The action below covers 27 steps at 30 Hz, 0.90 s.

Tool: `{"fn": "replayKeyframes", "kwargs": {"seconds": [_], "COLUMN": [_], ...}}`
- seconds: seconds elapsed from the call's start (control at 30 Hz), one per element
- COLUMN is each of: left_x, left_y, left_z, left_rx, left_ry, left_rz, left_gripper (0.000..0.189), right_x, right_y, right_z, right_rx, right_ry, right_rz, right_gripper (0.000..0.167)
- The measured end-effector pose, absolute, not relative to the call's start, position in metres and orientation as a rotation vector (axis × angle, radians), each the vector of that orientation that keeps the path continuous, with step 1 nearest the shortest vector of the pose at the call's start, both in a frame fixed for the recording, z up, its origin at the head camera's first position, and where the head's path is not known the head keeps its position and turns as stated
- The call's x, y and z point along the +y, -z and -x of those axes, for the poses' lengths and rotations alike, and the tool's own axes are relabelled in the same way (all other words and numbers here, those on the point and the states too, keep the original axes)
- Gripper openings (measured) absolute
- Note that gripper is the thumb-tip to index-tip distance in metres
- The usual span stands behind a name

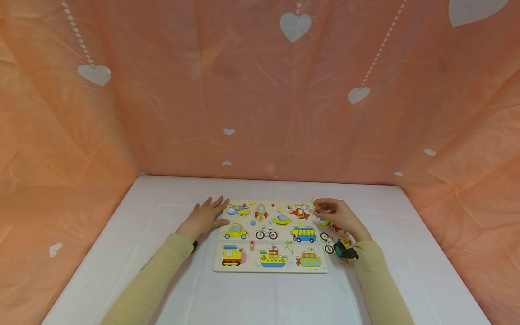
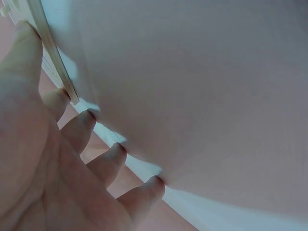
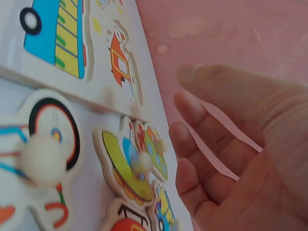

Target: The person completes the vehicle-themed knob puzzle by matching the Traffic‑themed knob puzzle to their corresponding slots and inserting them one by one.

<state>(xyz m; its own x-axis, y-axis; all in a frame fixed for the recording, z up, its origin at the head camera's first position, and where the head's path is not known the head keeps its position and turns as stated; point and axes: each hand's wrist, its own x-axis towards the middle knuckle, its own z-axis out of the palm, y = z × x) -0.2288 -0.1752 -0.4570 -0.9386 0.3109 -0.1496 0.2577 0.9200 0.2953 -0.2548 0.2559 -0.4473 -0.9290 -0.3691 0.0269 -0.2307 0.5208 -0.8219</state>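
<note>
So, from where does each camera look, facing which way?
Head: on the head, facing forward and down at the vehicle puzzle board; left hand, right hand and sleeves show.
Left wrist: worn there, facing board edge and tabletop; left hand shows.
Right wrist: worn there, facing board and bicycle piece; right hand shows.
Head and right wrist share that piece.

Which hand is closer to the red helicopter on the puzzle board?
Right. The right hand is just to the right of the red helicopter; the left hand is across the puzzle board, at its left edge.
</note>
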Motion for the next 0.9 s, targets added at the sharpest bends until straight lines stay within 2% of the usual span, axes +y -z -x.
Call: {"fn": "replayKeyframes", "kwargs": {"seconds": [0.9], "left_x": [-0.176], "left_y": [0.456], "left_z": [0.232], "left_rx": [2.851], "left_ry": [-0.412], "left_rz": [-0.410], "left_gripper": [0.080], "right_x": [0.290], "right_y": [0.452], "right_z": [0.249], "right_rx": [2.654], "right_ry": [1.281], "right_rz": [0.431], "right_gripper": [0.036]}}
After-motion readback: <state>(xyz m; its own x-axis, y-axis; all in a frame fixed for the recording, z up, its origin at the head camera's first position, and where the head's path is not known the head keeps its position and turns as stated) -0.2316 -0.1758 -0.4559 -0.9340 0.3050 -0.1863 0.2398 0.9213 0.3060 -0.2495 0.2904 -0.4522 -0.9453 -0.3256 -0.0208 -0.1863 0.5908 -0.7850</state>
